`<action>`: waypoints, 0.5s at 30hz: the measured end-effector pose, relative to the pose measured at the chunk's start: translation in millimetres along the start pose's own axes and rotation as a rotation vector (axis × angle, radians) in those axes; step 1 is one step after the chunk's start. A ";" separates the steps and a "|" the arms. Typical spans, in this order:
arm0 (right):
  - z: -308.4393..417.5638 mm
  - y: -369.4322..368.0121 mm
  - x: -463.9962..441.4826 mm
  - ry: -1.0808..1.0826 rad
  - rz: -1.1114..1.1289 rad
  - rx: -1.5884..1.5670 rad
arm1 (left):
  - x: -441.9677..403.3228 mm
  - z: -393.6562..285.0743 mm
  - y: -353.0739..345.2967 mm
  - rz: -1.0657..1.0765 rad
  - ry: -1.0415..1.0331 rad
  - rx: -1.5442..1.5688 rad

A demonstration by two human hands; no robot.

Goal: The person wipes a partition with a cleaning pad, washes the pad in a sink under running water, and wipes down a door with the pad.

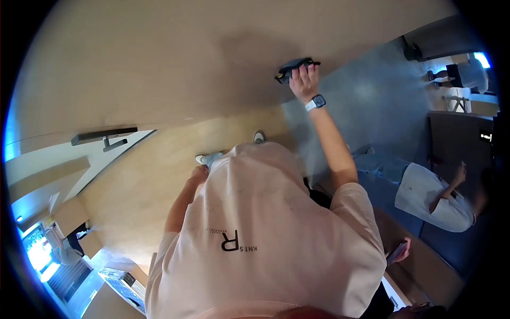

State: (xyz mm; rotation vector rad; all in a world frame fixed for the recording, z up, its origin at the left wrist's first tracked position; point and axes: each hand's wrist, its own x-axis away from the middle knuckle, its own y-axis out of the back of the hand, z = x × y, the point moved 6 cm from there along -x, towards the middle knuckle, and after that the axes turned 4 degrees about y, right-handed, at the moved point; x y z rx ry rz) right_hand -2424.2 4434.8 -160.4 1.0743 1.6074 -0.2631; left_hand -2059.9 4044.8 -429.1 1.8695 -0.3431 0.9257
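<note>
My right hand [304, 82], with a watch [317, 101] on its wrist, reaches forward and grips a dark, flat-looking hand tool [291, 69] with small yellow parts. The tool is at the large beige panel [175, 58] in front of me, and a shadow spreads on the panel beside it. Its exact kind is unclear, and my fingers cover part of it. My left hand [200, 173] hangs low by my left side, next to my leg. It is small in view and its fingers are mostly hidden.
A door handle [114, 142] sits at left on the panel's edge. My shoes [258, 137] stand on the tan floor [127, 196]. To the right, a person in a white top [427, 196] is close by. Another hand holds a phone [396, 252] at lower right. More people appear farther off.
</note>
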 end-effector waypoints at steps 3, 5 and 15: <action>19.9 -5.4 18.7 -0.169 0.178 0.038 | 2.4 10.7 11.9 0.035 -0.001 0.031; 20.1 -2.2 9.9 -0.474 0.192 -0.057 | -16.2 33.9 -9.7 0.037 -0.002 0.010; -25.1 0.2 -20.3 -1.280 -0.763 -0.408 | 9.0 56.3 -13.0 0.031 -0.090 0.111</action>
